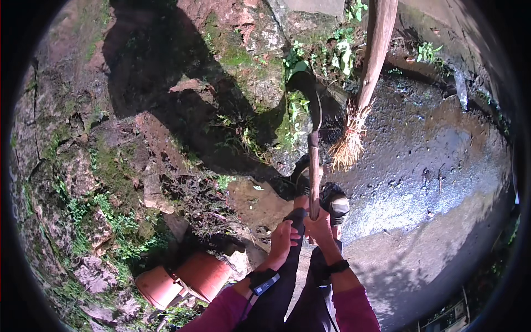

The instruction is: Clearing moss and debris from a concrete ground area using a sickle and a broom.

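Observation:
My right hand (319, 226) is closed around the lower end of the wooden handle (314, 178) of a sickle-like tool. Its thin, curved metal blade (320, 110) points away from me, near a mossy stone edge. My left hand (283, 242) is just left of that grip, its fingers curled and apart from the handle. Its palm is hidden, so I cannot tell whether it holds anything. Beyond the tool, to the right, a thick wooden pole (375, 54) slants down to a bound tuft of straw-coloured fibres (349, 147).
Uneven, mossy rock (112, 166) with small plants rises on the left. Two reddish-brown buckets or pots (203, 274) lie at lower left. Wet, muddy concrete (398, 174) stretches to the right. My shoes (339, 205) are just beyond my hands. A strip of clear plastic (461, 89) lies at upper right.

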Demonstrator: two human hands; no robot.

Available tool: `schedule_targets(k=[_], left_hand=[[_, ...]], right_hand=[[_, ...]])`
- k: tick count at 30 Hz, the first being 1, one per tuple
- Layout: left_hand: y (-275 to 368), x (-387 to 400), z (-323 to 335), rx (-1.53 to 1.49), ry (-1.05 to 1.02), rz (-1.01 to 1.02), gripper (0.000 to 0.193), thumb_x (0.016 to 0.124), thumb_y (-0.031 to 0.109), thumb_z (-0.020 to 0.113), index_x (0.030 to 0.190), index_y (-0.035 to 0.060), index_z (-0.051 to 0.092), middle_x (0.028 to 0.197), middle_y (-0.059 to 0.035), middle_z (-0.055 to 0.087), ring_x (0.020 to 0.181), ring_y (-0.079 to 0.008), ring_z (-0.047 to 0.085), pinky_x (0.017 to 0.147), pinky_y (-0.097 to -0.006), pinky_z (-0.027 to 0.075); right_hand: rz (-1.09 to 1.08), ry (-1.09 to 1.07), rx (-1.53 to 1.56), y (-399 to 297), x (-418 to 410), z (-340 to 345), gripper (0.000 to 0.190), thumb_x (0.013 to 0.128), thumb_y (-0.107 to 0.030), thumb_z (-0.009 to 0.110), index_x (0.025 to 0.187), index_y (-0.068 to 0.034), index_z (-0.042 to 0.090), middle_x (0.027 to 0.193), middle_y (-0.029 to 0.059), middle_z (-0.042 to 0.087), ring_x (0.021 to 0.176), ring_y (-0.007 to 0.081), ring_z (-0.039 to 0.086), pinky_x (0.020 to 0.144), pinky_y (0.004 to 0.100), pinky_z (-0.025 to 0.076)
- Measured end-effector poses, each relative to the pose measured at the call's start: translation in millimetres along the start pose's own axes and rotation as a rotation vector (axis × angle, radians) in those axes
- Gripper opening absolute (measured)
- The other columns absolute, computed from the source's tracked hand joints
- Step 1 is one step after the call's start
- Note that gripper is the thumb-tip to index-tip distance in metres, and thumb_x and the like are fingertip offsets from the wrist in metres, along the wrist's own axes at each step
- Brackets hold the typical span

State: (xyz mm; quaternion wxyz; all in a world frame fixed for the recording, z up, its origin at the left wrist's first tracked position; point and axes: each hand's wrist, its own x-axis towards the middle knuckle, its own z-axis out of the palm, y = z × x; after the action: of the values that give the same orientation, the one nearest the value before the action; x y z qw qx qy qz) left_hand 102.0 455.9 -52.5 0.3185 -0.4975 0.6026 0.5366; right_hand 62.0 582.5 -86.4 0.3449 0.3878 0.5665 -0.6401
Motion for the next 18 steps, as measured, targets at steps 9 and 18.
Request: schedule_targets(k=[9,18], left_hand=[[-1,-28,-3,0.137,-0.062,0.146,0.040,0.092,0.034,0.045,0.116,0.0014,0.047,0.084,-0.0079,0.057,0.071,-0.0151,0.061,0.054,-0.0237,0.048],[11,-80,-37,0.224,0.004,0.404,0.030,0.092,0.023,0.047,0.112,0.0006,0.050,0.084,-0.0093,0.058,0.076,-0.0144,0.058,0.069,-0.0276,0.048]], right_hand=[[-0.154,0.143,-0.398,-15,-57,-1,0.034,0.069,-0.016,0.061,0.092,0.006,0.050,0.060,0.0157,0.056,0.050,0.0236,0.058,0.048,0.0361,0.046],[-0.046,0.016,-0.088,-124,25,27,0.032,0.073,-0.011,0.055,0.094,0.011,0.045,0.060,0.0181,0.056,0.036,0.0218,0.054,0.032,0.0335,0.043]])
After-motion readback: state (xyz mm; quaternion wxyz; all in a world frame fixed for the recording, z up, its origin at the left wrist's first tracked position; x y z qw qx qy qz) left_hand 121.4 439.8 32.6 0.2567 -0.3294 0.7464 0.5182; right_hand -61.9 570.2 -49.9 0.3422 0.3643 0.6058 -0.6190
